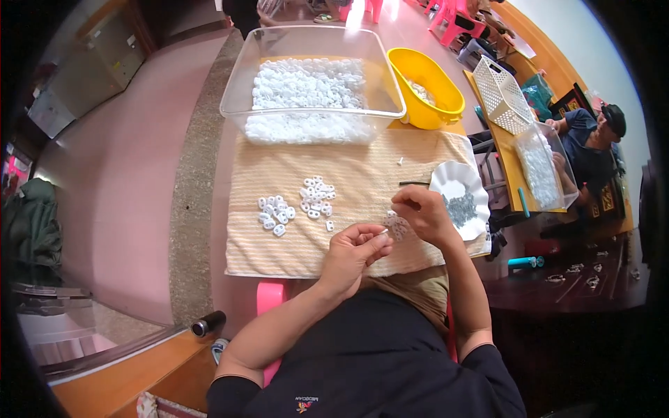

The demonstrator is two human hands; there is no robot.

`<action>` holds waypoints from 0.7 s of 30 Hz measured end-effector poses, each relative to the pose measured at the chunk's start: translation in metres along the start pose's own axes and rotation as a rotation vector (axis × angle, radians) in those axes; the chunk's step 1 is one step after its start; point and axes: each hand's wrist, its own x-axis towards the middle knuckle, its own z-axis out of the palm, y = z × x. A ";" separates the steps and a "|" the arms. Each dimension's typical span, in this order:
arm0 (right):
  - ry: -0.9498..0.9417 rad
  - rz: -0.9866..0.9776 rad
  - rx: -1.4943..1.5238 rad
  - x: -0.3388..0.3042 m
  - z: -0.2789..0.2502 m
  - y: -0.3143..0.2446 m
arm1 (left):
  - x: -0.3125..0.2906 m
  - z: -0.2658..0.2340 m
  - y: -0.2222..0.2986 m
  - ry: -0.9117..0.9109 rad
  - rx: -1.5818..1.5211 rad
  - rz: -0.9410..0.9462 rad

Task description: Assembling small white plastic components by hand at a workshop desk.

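My left hand (354,252) pinches a small white plastic piece (384,231) between thumb and forefinger. To its right, my right hand (425,211) is closed, its fingertips drawn together; I cannot make out what they hold, if anything. Beneath and beside it lie several tiny white parts (396,224). Two loose groups of white two-hole plastic pieces, a left one (276,213) and a right one (317,196), rest on the striped towel (279,254). A single two-hole piece (330,226) lies nearer my left hand. Small grey metal parts (460,208) fill part of a white scalloped plate (449,175).
At the back stands a big clear bin (233,104) of white pieces, with a yellow tub (435,115) beside it. A thin dark rod (414,183) and a tiny white part (400,161) lie near the plate. At right, a person (589,143) works at another table with a clear bin (540,167).
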 end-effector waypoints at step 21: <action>-0.137 0.123 0.592 -0.029 0.014 0.011 | -0.001 0.004 0.005 0.012 -0.027 0.047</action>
